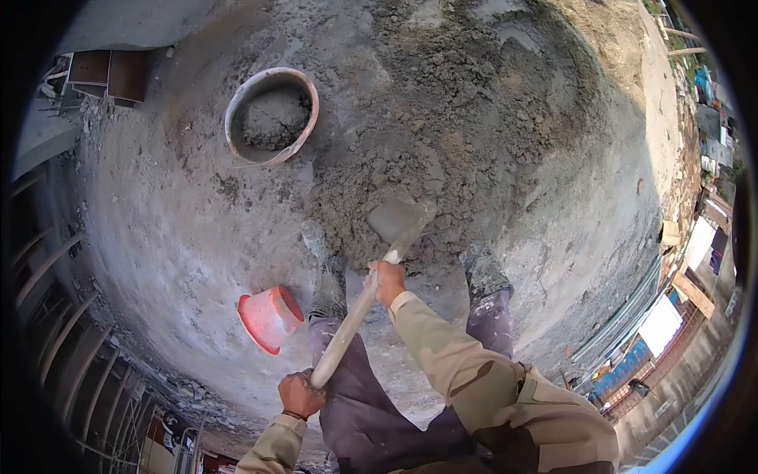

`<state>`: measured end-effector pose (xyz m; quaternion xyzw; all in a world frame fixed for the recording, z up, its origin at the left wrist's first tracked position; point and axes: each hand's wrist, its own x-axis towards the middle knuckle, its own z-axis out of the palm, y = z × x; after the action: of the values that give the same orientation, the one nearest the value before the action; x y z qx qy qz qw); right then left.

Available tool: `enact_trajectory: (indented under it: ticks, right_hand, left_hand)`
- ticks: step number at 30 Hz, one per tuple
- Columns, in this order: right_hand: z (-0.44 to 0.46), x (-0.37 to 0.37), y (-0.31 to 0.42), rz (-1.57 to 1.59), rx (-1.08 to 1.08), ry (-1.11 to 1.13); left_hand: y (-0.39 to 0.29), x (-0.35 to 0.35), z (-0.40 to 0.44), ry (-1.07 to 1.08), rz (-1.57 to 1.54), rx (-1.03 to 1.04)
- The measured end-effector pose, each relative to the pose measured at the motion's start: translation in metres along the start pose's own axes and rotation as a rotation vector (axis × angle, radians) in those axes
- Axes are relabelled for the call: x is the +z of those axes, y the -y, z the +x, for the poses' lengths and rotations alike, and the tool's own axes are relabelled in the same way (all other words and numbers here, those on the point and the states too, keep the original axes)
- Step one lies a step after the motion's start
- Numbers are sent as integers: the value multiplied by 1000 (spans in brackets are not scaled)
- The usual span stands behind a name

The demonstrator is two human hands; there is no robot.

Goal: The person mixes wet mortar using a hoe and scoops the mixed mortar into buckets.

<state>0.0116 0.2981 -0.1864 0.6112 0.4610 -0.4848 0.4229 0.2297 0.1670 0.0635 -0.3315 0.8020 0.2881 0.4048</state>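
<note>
My right hand [387, 282] is wrapped round the wooden handle of a hoe [343, 336], partway along its length. Gripping the handle's near end is my left hand [302, 395], lower and to the left. The hoe's blade [392, 219] rests in a heap of wet grey mortar [489, 103] just ahead of my feet, its lower edge partly buried. Beyond the hoe, to the left, stands a round bucket [314, 118] with some mortar inside. A smaller red bucket [264, 316], smeared with grey, lies tipped on its side left of my legs.
My boots [485, 272] stand at the near edge of the heap on a rough concrete floor [181, 237]. Brown boxes [126, 77] are at the far left. Bars [67, 340] line the left side; boards and pipes [620, 304] lie along the right edge.
</note>
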Motion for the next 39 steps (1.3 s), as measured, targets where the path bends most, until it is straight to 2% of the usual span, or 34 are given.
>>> enact_trajectory:
  ticks: [1,2,3,5,8,11,13,14,15,19,21,23,24,26,27,28,29,30,31,33,36,39]
  right_hand:
    - [26,10,29,-101,41,-47]
    - [24,15,51,-160,34,-3]
    - [19,11,59,-143,-13,92]
    - [13,0,55,-166,-157,32]
    - [-37,-46,93,-215,-237,17]
    - [-82,-99,163,-264,-492,-49]
    - [-103,-126,224,-195,-772,-126]
    - [-96,-147,258,-177,-842,-158]
    - [-95,-162,292,-174,-967,-198]
    - [-48,-235,402,-192,-1020,-369]
    - [-19,-255,424,-244,-890,-397]
    - [21,-258,413,-239,-816,-367]
    - [49,-256,396,-275,-755,-375]
    - [83,-236,329,-295,-646,-366]
    - [87,-217,290,-278,-610,-345]
    - [82,-205,260,-198,-593,-362]
    - [72,-198,258,-129,-607,-384]
    - [69,-192,264,-108,-535,-315]
    - [65,-203,224,-85,-382,-257]
    - [61,-182,177,-73,-262,-215]
    - [45,-153,138,43,-220,-261]
    - [8,-131,92,248,-288,-141]
  left_hand:
    - [-45,1,16,-93,-40,-64]
    - [-60,1,24,-87,-36,-61]
    - [-74,3,19,-32,-69,-122]
    - [-97,12,15,-11,-88,-147]
    - [-122,45,-8,161,-153,7]
    - [-159,78,7,381,-403,181]
    - [-204,90,43,298,-414,373]
    - [-231,89,63,295,-386,424]
    - [-265,72,82,269,-418,490]
    - [-351,79,146,313,-338,589]
    - [-364,114,172,296,-311,619]
    - [-362,139,190,342,-373,588]
    - [-356,129,190,404,-319,530]
    - [-306,135,171,312,-149,457]
    - [-270,125,175,363,-106,436]
    - [-235,111,181,409,-59,420]
    - [-237,75,174,459,-35,457]
    - [-248,44,162,507,-11,498]
    - [-240,40,126,555,2,469]
    - [-233,27,96,469,98,320]
    - [-185,-11,98,436,138,391]
    - [-128,-41,77,381,132,462]
